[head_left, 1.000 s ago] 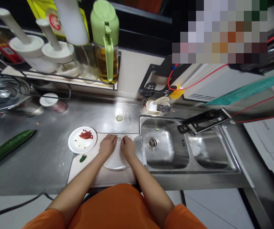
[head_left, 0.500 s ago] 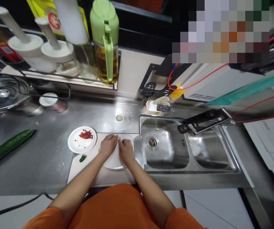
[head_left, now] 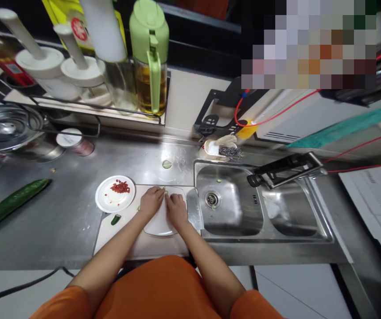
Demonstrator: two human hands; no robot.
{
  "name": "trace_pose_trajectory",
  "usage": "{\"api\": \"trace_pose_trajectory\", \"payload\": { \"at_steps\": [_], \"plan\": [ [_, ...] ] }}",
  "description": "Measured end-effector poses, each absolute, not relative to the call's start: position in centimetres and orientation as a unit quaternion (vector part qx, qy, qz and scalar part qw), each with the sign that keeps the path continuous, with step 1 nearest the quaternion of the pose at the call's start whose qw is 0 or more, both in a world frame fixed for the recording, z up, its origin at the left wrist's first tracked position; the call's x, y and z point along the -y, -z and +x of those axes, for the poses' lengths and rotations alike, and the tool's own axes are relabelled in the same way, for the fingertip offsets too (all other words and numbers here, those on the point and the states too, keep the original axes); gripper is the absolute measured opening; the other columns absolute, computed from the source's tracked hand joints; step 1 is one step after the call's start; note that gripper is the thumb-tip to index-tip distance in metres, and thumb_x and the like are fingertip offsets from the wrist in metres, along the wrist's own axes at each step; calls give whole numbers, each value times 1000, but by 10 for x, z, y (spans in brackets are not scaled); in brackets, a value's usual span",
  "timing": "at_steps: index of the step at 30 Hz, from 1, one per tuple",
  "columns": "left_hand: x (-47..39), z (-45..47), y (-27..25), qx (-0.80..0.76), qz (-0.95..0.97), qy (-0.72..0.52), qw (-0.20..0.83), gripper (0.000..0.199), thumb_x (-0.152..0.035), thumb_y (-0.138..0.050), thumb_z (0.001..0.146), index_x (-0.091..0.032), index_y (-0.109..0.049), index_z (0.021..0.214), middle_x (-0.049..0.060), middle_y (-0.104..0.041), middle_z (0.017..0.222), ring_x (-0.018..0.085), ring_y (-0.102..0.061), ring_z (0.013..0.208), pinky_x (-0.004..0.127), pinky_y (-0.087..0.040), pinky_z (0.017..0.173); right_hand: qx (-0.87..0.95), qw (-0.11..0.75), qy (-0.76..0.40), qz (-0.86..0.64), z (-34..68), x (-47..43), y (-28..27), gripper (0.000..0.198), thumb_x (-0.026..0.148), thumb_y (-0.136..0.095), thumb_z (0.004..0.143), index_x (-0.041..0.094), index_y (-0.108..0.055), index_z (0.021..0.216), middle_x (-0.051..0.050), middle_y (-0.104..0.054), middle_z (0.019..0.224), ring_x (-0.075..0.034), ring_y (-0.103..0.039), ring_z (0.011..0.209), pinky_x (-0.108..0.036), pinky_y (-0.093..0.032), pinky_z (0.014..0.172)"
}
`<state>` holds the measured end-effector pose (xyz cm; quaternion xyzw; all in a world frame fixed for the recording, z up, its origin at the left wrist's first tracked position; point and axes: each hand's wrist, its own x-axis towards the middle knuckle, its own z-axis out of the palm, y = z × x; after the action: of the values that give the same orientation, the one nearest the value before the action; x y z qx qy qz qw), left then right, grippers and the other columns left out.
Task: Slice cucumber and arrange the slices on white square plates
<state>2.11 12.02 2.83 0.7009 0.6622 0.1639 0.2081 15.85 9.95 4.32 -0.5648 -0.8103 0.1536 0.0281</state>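
Over a white plate (head_left: 159, 227), my left hand (head_left: 151, 201) and my right hand (head_left: 176, 208) meet with fingertips closed. A small pale, green-edged piece that looks like a cucumber slice (head_left: 165, 192) shows between them; the fingers partly hide it. The plate rests on a white cutting board (head_left: 140, 248). Right of the plate lies a cleaver's broad blade (head_left: 194, 210), and left of my left forearm is a dark green cucumber end (head_left: 116, 219). A white dish (head_left: 106, 204) with chopped red pieces (head_left: 120, 187) stands at the board's upper left.
A whole cucumber (head_left: 14, 206) lies on the steel counter at left, and a cucumber slice (head_left: 167, 164) behind the board. The double sink (head_left: 232, 199) with its black faucet (head_left: 283, 170) is at right. A rack (head_left: 110, 113) holds bottles and jars at the back.
My hands keep nearly the same place over the plate. The whole view has shifted very slightly; nothing else visibly differs.
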Motion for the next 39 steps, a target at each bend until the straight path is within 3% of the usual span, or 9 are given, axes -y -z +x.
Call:
{"api": "trace_pose_trajectory", "payload": {
  "at_steps": [10, 17, 21, 29, 39],
  "plan": [
    [-101, -24, -58, -682, 653, -260, 202, 29, -29, -44, 87, -20, -69, 99, 6, -69, 100, 18, -61, 91, 28, -45, 84, 787, 88, -159, -589, 170, -89, -53, 36, 19, -42, 89, 22, -57, 122, -11, -58, 98, -24, -42, 95, -33, -39, 76],
    [-47, -65, -64, -773, 572, -170, 215, 29, -29, -49, 81, -22, -68, 101, 4, -71, 93, 18, -64, 82, 26, -46, 77, 784, 112, -165, -587, 171, -61, -61, 25, 19, -44, 89, 21, -65, 103, -8, -60, 91, -21, -44, 90, -30, -37, 76],
    [-36, -59, -54, -764, 575, -169, 239, 29, -29, -49, 80, -19, -68, 100, 6, -70, 96, 19, -64, 86, 27, -45, 80, 791, 98, -162, -581, 167, -50, -62, 22, 17, -45, 88, 22, -66, 90, -6, -59, 86, -19, -44, 86, -29, -35, 76],
    [-49, -47, -40, -744, 594, -173, 253, 31, -26, -46, 81, -18, -67, 103, 8, -69, 99, 21, -62, 93, 30, -44, 84, 793, 69, -157, -585, 164, -40, -67, 19, 18, -47, 88, 24, -65, 93, -6, -60, 90, -20, -43, 89, -29, -35, 74],
    [-46, -45, -47, -759, 571, -180, 258, 29, -28, -46, 82, -22, -68, 101, 6, -70, 95, 21, -63, 90, 28, -44, 78, 792, 53, -165, -585, 164, -37, -71, 20, 20, -47, 89, 24, -64, 97, -6, -60, 92, -21, -44, 90, -30, -36, 74]
  ]
}}
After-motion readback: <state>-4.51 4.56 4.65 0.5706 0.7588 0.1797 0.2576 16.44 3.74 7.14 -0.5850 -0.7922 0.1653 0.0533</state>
